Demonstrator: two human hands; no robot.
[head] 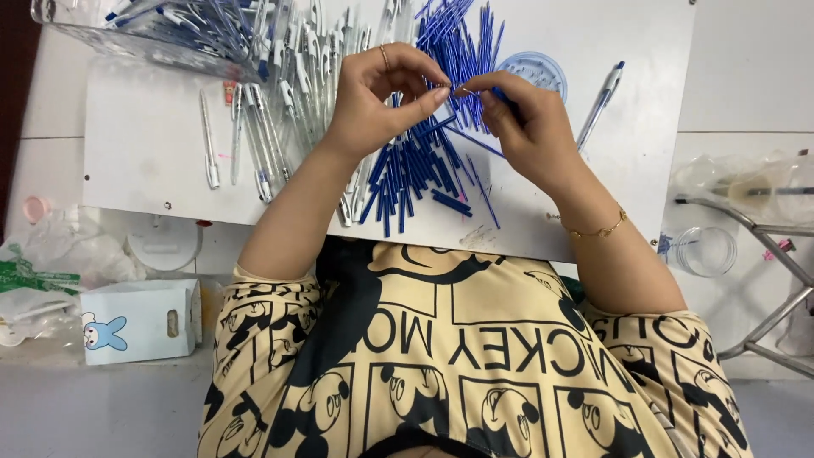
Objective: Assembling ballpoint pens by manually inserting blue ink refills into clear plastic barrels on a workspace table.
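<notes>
Fingers of both our hands are meeting above the middle of the white board [144, 153], and we are pinching something very small between them. Our left hand [373, 106] is closing thumb and forefinger on what seems a tiny spring [459, 88], though it is too small to tell surely. Our right hand [530, 127] is gripping a blue refill [507, 99], with its tip turned toward the left fingertips, probably so that the two parts are coming together close before our eyes. Under the hands, the pile of blue refills [415, 170] is lying loose on the board, near enough for easy picking. To the left of it, the clear pen barrels [280, 110] are spreading out, and a clear box [161, 30] with more pens is standing at the far corner. One assembled pen [600, 103] is lying apart on the right, beside a round blue lid [534, 72].
</notes>
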